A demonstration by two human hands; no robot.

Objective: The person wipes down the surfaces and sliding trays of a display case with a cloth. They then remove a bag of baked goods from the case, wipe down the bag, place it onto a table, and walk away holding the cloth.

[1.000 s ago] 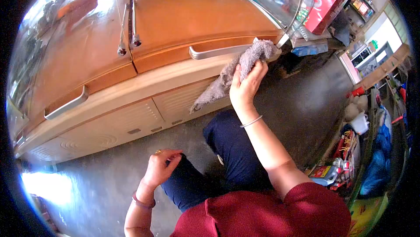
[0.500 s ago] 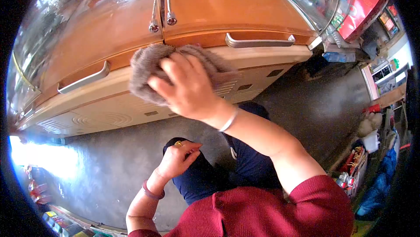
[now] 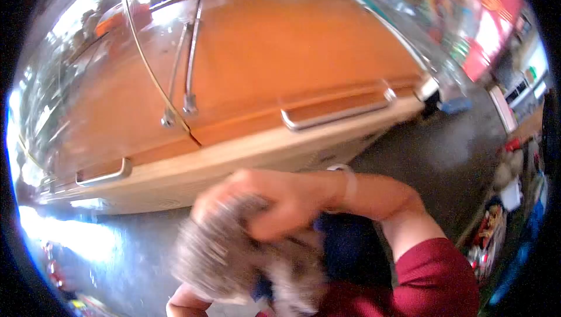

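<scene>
A grey-brown fluffy cloth (image 3: pixel 213 252), blurred by motion, hangs from my right hand (image 3: pixel 263 197), which is closed on it in front of my body. Behind the cloth my left hand is hidden; only part of that forearm (image 3: pixel 188 300) shows at the bottom. Beyond my right hand stands an orange-brown cabinet (image 3: pixel 292 48) with a pale front edge. It carries a metal bar handle (image 3: pixel 339 119) on the right and another handle (image 3: pixel 105 178) on the left. My right hand appears apart from the cabinet front.
Two long metal pulls (image 3: pixel 190 71) run up the cabinet doors. To the right are a red box (image 3: pixel 488 16) and a blue item (image 3: pixel 456 105) low by the cabinet corner. Various goods (image 3: pixel 488 229) line the right side. The grey floor (image 3: pixel 134 241) reflects bright light.
My right hand has drawn the cloth off the cabinet's front edge and down toward my body. The cloth now covers my left hand. The view has tilted up toward the cabinet.
</scene>
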